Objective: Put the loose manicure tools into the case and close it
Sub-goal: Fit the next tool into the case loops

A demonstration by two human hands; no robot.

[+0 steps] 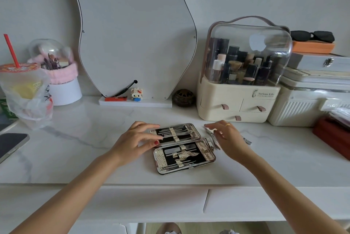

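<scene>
Surface: white marble-look vanity top (79,158), where I see everything laid out.
Case: manicure case (182,148) lies open flat at centre, both halves up, most tools strapped in.
Loose tools: clippers (210,133) just right of the case; another metal tool (247,140) beyond my right hand.
Left hand: left hand (136,141) released, fingertips resting on the far half's left edge.
Right hand: right hand (225,137) relaxed over the clippers, gripping nothing I can see.
Risk: I judge the far tool could be missed, and a badly seated clipper could block closing.

Case (182,147) lay open on marble desk (75,150). Left hand (139,140) rested fingers on far half at 9 o'clock. Right hand (225,137) hovered over loose tools (211,135) at 3 o'clock.
</scene>
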